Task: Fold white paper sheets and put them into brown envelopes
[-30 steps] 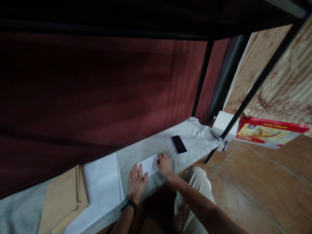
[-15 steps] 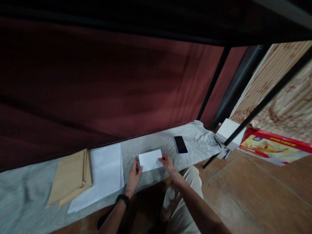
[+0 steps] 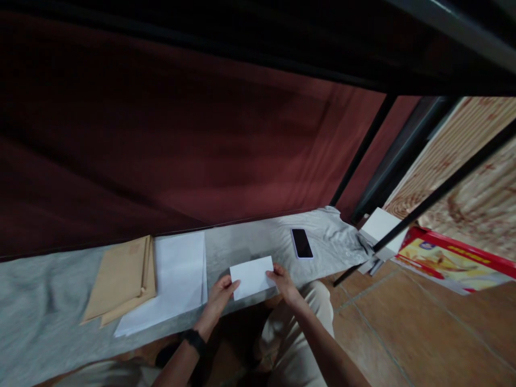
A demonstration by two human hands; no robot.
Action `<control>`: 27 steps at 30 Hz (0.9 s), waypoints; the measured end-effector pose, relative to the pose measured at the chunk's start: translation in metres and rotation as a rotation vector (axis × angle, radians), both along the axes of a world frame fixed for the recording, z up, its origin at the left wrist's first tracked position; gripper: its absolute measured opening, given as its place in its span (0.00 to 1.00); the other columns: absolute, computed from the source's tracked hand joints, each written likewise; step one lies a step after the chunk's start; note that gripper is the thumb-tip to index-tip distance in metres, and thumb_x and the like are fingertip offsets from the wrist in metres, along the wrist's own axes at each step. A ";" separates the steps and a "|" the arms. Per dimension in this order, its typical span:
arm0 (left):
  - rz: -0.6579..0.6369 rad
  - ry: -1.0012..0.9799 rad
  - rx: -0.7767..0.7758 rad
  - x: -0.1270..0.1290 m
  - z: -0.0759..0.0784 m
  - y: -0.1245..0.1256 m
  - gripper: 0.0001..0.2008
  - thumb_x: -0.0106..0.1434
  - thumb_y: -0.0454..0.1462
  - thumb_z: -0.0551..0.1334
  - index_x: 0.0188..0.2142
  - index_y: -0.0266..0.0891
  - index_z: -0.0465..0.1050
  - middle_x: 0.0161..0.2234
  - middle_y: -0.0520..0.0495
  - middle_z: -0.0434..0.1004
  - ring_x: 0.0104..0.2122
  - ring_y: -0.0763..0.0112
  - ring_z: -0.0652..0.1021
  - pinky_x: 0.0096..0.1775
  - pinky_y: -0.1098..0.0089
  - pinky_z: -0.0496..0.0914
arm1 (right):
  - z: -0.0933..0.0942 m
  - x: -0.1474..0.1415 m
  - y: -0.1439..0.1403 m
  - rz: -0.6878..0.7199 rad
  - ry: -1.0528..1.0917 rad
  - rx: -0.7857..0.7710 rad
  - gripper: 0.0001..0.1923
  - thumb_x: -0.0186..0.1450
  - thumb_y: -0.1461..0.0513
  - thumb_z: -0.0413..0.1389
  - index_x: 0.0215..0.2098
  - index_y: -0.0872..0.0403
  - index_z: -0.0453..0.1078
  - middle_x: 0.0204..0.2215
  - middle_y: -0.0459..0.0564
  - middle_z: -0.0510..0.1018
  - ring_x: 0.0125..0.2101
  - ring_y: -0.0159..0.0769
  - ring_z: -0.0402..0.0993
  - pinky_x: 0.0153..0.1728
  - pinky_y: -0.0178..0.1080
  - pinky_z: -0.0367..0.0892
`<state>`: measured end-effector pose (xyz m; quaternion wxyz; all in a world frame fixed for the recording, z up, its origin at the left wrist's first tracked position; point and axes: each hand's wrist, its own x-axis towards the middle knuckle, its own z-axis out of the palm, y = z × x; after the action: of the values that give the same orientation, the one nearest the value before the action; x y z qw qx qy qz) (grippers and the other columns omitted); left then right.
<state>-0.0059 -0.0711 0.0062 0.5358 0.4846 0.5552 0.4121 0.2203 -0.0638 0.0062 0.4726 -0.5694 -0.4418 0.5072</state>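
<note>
A folded white paper (image 3: 253,276) is held between both hands just above the grey cloth (image 3: 40,301) that covers a low ledge. My left hand (image 3: 220,294) pinches its left edge and my right hand (image 3: 282,282) pinches its right edge. A black band sits on my left wrist. To the left on the cloth lies a stack of white sheets (image 3: 173,279), and beside it some brown envelopes (image 3: 121,279).
A dark phone (image 3: 302,243) lies face up on the cloth to the right of the paper. Farther right are a white box (image 3: 379,226), a red and yellow carton (image 3: 451,258) and black frame bars. A dark red wall rises behind; brown floor tiles lie at the right.
The hands went from pressing the paper flat on the cloth to gripping its two edges and lifting it. The view shifted, so more cloth shows on the left.
</note>
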 end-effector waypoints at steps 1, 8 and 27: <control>-0.031 -0.013 -0.004 0.001 0.000 0.002 0.30 0.48 0.57 0.70 0.40 0.35 0.81 0.36 0.42 0.84 0.35 0.59 0.81 0.35 0.64 0.74 | 0.002 0.003 0.003 -0.003 0.008 0.009 0.14 0.56 0.50 0.63 0.28 0.52 0.72 0.24 0.46 0.76 0.27 0.36 0.72 0.30 0.37 0.69; -0.016 0.169 0.151 0.000 0.001 0.017 0.19 0.57 0.53 0.63 0.32 0.39 0.79 0.29 0.44 0.82 0.36 0.55 0.81 0.41 0.58 0.75 | 0.018 0.013 0.028 0.034 0.056 0.096 0.07 0.57 0.57 0.61 0.30 0.51 0.72 0.33 0.48 0.80 0.37 0.40 0.76 0.42 0.41 0.71; -0.069 0.572 0.748 -0.026 -0.005 -0.007 0.22 0.69 0.33 0.50 0.55 0.48 0.76 0.55 0.48 0.79 0.57 0.64 0.77 0.59 0.57 0.73 | -0.005 -0.009 0.029 0.019 0.188 0.189 0.05 0.56 0.58 0.59 0.28 0.50 0.75 0.49 0.50 0.80 0.47 0.43 0.75 0.49 0.42 0.68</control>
<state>-0.0319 -0.0781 0.0011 0.1633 0.7566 0.4773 0.4160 0.2116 -0.0345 0.0017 0.5585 -0.4681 -0.4468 0.5189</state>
